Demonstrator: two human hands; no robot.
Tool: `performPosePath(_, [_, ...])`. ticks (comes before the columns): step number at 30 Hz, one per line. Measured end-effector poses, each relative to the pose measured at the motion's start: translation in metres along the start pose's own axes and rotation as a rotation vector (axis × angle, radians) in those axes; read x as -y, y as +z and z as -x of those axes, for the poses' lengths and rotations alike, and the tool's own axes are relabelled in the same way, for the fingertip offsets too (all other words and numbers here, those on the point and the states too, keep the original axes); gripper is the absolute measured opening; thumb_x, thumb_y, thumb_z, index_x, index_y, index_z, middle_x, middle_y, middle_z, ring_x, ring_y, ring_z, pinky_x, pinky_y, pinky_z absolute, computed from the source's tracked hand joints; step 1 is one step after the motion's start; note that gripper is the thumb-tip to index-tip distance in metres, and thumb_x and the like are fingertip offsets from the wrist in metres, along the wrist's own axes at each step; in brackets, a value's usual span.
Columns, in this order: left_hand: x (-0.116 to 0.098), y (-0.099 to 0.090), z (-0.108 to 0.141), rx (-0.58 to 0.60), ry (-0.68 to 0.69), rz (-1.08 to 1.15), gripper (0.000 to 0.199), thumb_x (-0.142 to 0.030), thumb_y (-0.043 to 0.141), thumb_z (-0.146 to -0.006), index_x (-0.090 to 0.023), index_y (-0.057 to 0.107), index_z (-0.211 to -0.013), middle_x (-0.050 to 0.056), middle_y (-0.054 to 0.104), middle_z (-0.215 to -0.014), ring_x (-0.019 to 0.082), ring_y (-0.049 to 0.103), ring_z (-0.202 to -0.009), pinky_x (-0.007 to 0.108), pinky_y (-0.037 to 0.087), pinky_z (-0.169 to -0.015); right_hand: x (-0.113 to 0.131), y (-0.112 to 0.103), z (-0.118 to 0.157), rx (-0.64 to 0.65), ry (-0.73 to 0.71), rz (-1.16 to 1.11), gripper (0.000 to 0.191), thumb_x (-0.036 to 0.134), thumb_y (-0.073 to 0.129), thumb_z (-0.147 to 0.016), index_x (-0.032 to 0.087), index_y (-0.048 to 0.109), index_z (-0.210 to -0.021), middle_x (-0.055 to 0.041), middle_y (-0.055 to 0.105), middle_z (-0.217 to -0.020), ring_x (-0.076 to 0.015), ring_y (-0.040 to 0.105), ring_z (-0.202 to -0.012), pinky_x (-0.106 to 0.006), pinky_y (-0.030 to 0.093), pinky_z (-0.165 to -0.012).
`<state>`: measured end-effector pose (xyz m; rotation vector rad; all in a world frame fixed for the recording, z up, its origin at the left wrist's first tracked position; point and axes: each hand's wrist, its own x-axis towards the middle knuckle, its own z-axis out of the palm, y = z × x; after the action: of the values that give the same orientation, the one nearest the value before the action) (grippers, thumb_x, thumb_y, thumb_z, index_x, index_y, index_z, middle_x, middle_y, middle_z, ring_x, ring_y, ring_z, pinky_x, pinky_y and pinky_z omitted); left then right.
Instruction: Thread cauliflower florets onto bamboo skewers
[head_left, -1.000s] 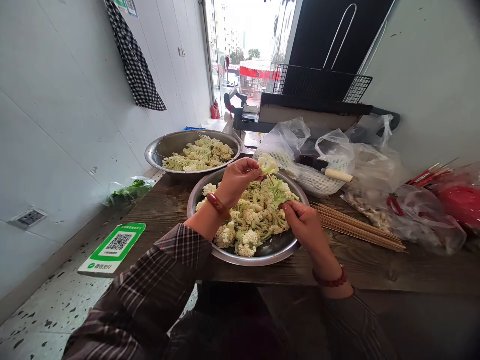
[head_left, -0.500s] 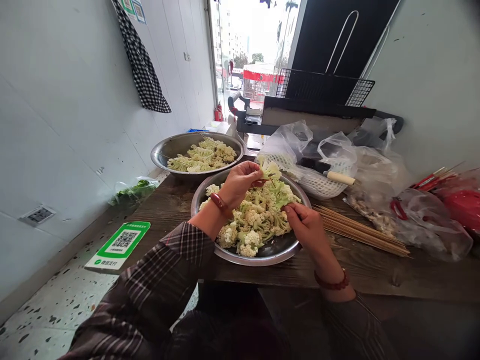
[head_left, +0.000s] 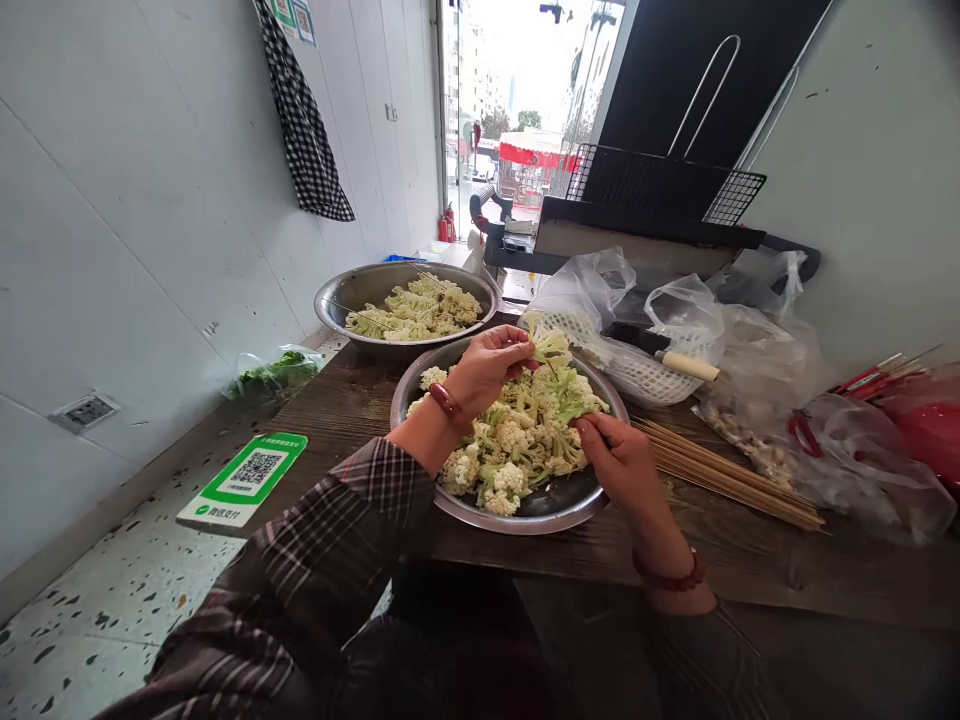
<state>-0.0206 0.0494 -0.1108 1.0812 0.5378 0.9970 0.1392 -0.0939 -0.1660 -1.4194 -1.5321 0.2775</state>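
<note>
My left hand (head_left: 487, 372) is closed in a pinch on a pale cauliflower floret (head_left: 551, 346), raised over the near metal bowl (head_left: 536, 524). Just below that floret a short bit of thin brown stick shows. My right hand (head_left: 621, 458) is closed at the bowl's right side, gripping a cauliflower skewer (head_left: 574, 402) with a green-white piece at its fingertips; most of the stick is hidden. Loose cauliflower florets (head_left: 504, 478) fill the bowl beneath both hands.
A second metal bowl (head_left: 330, 312) behind holds cauliflower with sticks. Bamboo skewers (head_left: 735, 480) lie to the right, near plastic bags (head_left: 772, 350), a white basket (head_left: 637, 375) and a wooden handle (head_left: 690, 367). A green QR-code card (head_left: 251, 478) rests at the table's left edge.
The whole view has shifted slightly, so things appear a little farther right. Both hands keep their grips, and the left-hand floret stays close to the stick.
</note>
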Motion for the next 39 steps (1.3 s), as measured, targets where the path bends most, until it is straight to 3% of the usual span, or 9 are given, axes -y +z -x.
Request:
performPosePath(13, [0.000,-0.002,0.000,0.078,-0.001,-0.028,0.024,-0.015,0.081,-0.067,-0.013,0.059,-0.079,-0.003,0.062,-0.065,0.008,0.064,-0.057,0.017,0.033,-0.050,-0.001,0.000,0.000,-0.040,-0.022,0.005,0.031,0.036,0.053,-0.095,0.018,0.071,-0.077,-0.0002,0.061,-0.062,-0.0160,0.056,-0.058,-0.028,0.041,-0.056])
performPosePath(25, [0.001,-0.009,-0.004,0.140,-0.029,-0.106,0.023,-0.018,0.083,-0.067,-0.011,0.064,-0.076,-0.001,0.065,-0.067,0.006,0.060,-0.055,0.019,0.042,-0.057,-0.006,0.002,0.000,-0.024,-0.026,0.055,0.033,0.037,0.053,-0.096,0.020,0.068,-0.072,-0.0035,0.068,-0.070,-0.0183,0.060,-0.063,-0.029,0.043,-0.059])
performPosePath(30, [-0.002,-0.011,-0.004,0.127,0.006,-0.163,0.025,-0.018,0.086,-0.064,-0.011,0.063,-0.072,-0.002,0.062,-0.061,0.005,0.056,-0.053,0.019,0.038,-0.052,-0.006,0.001,0.001,-0.010,-0.025,0.086,0.034,0.039,0.052,-0.096,0.019,0.067,-0.072,-0.0021,0.065,-0.065,-0.0174,0.059,-0.060,-0.029,0.041,-0.058])
performPosePath(39, [0.000,-0.020,-0.008,0.215,-0.039,-0.210,0.023,-0.019,0.085,-0.065,-0.011,0.064,-0.071,0.001,0.063,-0.059,0.006,0.055,-0.050,0.019,0.034,-0.049,-0.005,-0.001,-0.001,0.020,-0.043,0.107,0.037,0.040,0.051,-0.095,0.019,0.062,-0.067,-0.0019,0.065,-0.065,-0.0161,0.057,-0.059,-0.028,0.039,-0.057])
